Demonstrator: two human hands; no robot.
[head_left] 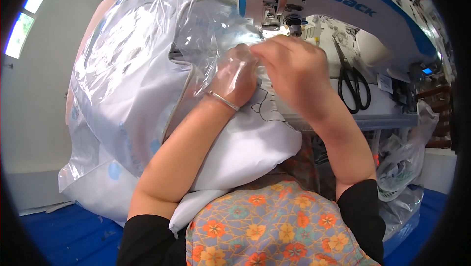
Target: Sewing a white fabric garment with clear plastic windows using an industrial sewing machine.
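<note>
White fabric (240, 153) with a thin black outline drawing and grey piping spreads over my lap and up onto the sewing table. Clear plastic film (122, 35) lies crumpled over its left part. My left hand (240, 75), a bangle at its wrist, rests on the fabric with fingers curled closed, partly under the shiny film. What those fingers hold is hidden. Close beside it, my right hand (297, 67) is bent at the wrist, its fingertips pinched together near the left knuckles. Whatever is in that pinch is too small to make out. Both hands are just in front of the sewing machine's needle area (274, 18).
The white and blue sewing machine (343, 1) arches over the back right. Black-handled scissors (352, 79) lie on the table to the right of my right hand. Clear plastic bags (400, 168) hang at the lower right. A blue floor (73, 236) shows below.
</note>
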